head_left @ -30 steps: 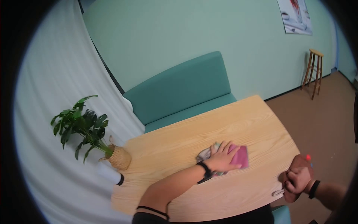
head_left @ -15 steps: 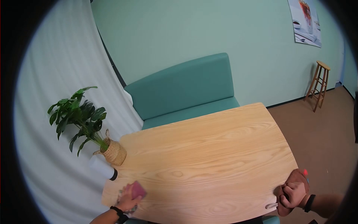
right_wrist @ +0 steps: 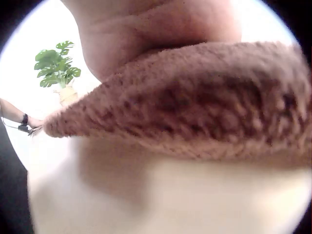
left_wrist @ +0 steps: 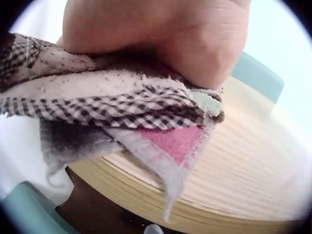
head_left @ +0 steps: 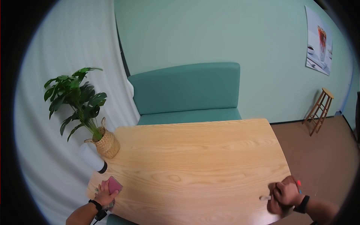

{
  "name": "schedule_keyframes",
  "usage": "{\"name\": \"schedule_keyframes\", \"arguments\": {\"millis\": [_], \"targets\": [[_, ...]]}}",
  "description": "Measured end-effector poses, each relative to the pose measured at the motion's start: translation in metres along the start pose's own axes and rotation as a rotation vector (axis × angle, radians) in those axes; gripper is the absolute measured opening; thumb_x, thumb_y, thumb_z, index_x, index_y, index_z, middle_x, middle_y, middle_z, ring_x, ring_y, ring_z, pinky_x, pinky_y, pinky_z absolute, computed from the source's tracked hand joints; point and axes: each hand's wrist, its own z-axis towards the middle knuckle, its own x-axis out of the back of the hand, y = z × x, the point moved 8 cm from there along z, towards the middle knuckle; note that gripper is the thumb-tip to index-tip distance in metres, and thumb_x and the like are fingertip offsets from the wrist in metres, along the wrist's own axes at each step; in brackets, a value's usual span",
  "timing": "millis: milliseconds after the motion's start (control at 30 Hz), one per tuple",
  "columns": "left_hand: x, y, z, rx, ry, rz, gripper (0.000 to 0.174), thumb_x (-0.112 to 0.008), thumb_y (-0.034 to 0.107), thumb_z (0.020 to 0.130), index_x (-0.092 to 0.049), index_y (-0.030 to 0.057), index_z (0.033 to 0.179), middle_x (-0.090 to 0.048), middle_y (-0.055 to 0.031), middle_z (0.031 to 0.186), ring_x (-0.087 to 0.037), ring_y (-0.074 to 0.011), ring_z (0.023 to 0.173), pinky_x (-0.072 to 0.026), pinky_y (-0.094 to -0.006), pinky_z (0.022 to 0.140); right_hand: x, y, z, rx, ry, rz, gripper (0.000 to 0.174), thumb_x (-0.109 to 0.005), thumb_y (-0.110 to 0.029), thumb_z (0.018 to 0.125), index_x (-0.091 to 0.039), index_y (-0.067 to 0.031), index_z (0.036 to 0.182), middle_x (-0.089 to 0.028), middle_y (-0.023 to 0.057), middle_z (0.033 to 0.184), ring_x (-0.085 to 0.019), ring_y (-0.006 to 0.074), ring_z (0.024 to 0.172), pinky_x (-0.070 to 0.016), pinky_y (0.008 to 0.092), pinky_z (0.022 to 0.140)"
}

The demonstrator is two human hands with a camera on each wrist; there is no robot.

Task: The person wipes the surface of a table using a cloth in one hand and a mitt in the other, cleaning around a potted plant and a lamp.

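My left hand (head_left: 104, 195) lies with extended fingers on a folded cloth at the table's near-left corner. The cloth (head_left: 114, 184) shows a pink face; in the left wrist view its checked layers (left_wrist: 117, 111) and grey-edged pink corner (left_wrist: 178, 144) hang at the table edge. At the right edge of the table, my right hand (head_left: 288, 193) grips a brown fluffy thing (head_left: 275, 207) with a light loop at one end and small red and blue bits. The right wrist view shows its shaggy brown pile (right_wrist: 195, 102) close over the tabletop, under the palm.
The wooden table (head_left: 195, 157) spans the middle. A potted plant in a woven basket (head_left: 108, 144) and a white cylinder with a black end (head_left: 92, 157) stand at its left, by a white curtain (head_left: 75, 33). Beyond are a green bench (head_left: 187, 90) and a wooden stool (head_left: 319, 112).
My left hand has swept with the cloth from the table's middle to its near-left corner. My right hand has shifted slightly inward over the table with the brown fluffy thing. The head view has turned.
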Motion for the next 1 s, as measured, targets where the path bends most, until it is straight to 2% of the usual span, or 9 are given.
{"name": "schedule_keyframes", "arguments": {"millis": [200, 300, 367, 467, 567, 667, 733, 833, 1000], "targets": [[-0.007, -0.014, 0.009, -0.094, -0.039, 0.073, 0.144, -0.067, 0.092, 0.07, 0.006, 0.0185, 0.17, 0.006, -0.0239, 0.176, 0.009, -0.051, 0.16, -0.0083, -0.0751, 0.121, -0.05, 0.103, 0.168, -0.163, -0.078, -0.079, 0.031, -0.054, -0.032, 0.101, -0.066, -0.0036, 0.105, -0.074, 0.0265, 0.087, -0.071, 0.0481, 0.079, -0.0548, 0.0594, 0.076], [-0.008, -0.009, 0.011, -0.201, -0.033, 0.063, 0.149, -0.067, 0.094, 0.069, 0.007, 0.0143, 0.17, 0.008, -0.0252, 0.176, 0.009, -0.0522, 0.16, -0.0089, -0.0751, 0.121, -0.054, 0.128, 0.257, -0.273, -0.067, -0.008, 0.037, -0.052, -0.032, 0.102, -0.067, -0.0026, 0.118, -0.073, 0.0283, 0.11, -0.07, 0.0467, 0.104, -0.0542, 0.0546, 0.093], [0.015, 0.019, -0.018, -0.087, -0.104, 0.088, 0.149, -0.066, 0.095, 0.068, 0.007, 0.0133, 0.17, 0.008, -0.0264, 0.175, 0.008, -0.0525, 0.16, -0.0083, -0.0747, 0.122, -0.056, 0.12, 0.306, -0.35, -0.069, 0.089, 0.04, -0.052, -0.028, 0.101, -0.068, -0.0006, 0.125, -0.071, 0.0283, 0.124, -0.066, 0.0449, 0.119, -0.052, 0.0498, 0.102], [0.019, 0.019, -0.024, -0.028, -0.151, 0.105, 0.151, -0.065, 0.097, 0.066, 0.007, 0.0134, 0.17, 0.01, -0.0277, 0.175, 0.01, -0.0527, 0.159, -0.0071, -0.0744, 0.122, -0.09, 0.104, 0.386, -0.289, -0.036, 0.096, 0.041, -0.054, -0.028, 0.099, -0.07, -0.0017, 0.125, -0.071, 0.0263, 0.125, -0.066, 0.045, 0.118, -0.0521, 0.0488, 0.104], [0.019, 0.019, -0.023, -0.038, -0.158, 0.115, 0.152, -0.069, 0.094, 0.066, 0.003, 0.0115, 0.17, 0.008, -0.0268, 0.175, 0.011, -0.0537, 0.159, -0.0089, -0.0762, 0.121, -0.108, 0.006, 0.452, -0.102, -0.029, 0.147, 0.043, -0.056, -0.031, 0.098, -0.07, -0.0039, 0.127, -0.071, 0.0251, 0.128, -0.065, 0.0441, 0.121, -0.0525, 0.0493, 0.104], [0.018, 0.017, -0.022, -0.054, -0.148, 0.107, 0.152, -0.069, 0.094, 0.066, 0.003, 0.0117, 0.17, 0.008, -0.0266, 0.175, 0.011, -0.0539, 0.159, -0.0089, -0.0761, 0.121, -0.12, -0.136, 0.482, -0.07, -0.181, 0.261, 0.045, -0.058, -0.033, 0.098, -0.068, -0.0135, 0.138, -0.07, 0.0186, 0.135, -0.068, 0.0375, 0.121, -0.055, 0.044, 0.103], [0.021, 0.019, -0.024, -0.059, -0.138, 0.091, 0.15, -0.069, 0.095, 0.066, 0.003, 0.0143, 0.171, 0.008, -0.026, 0.175, 0.011, -0.0538, 0.159, -0.0085, -0.077, 0.12, -0.147, -0.231, 0.501, 0.132, -0.269, 0.108, 0.048, -0.051, -0.043, 0.099, -0.068, -0.0234, 0.14, -0.07, 0.0102, 0.139, -0.066, 0.0324, 0.128, -0.0508, 0.0417, 0.108], [0.019, 0.019, -0.023, -0.064, -0.126, 0.093, 0.148, -0.067, 0.095, 0.066, 0.002, 0.0176, 0.171, 0.009, -0.0254, 0.176, 0.011, -0.0539, 0.159, -0.0076, -0.0778, 0.12, -0.118, -0.379, 0.452, 0.407, -0.334, 0.185, 0.041, -0.049, -0.043, 0.099, -0.071, -0.0271, 0.13, -0.074, 0.0113, 0.129, -0.069, 0.0351, 0.12, -0.0528, 0.0451, 0.103], [0.014, 0.012, -0.016, -0.064, -0.103, 0.089, 0.15, -0.073, 0.093, 0.062, 0.001, 0.0209, 0.172, 0.007, -0.0214, 0.177, 0.011, -0.0529, 0.159, -0.0074, -0.0793, 0.12, -0.174, -0.5, 0.394, 0.703, -0.442, 0.274, 0.039, -0.055, -0.042, 0.097, -0.072, -0.03, 0.129, -0.076, 0.0102, 0.124, -0.072, 0.0318, 0.115, -0.0558, 0.0449, 0.096]]}}
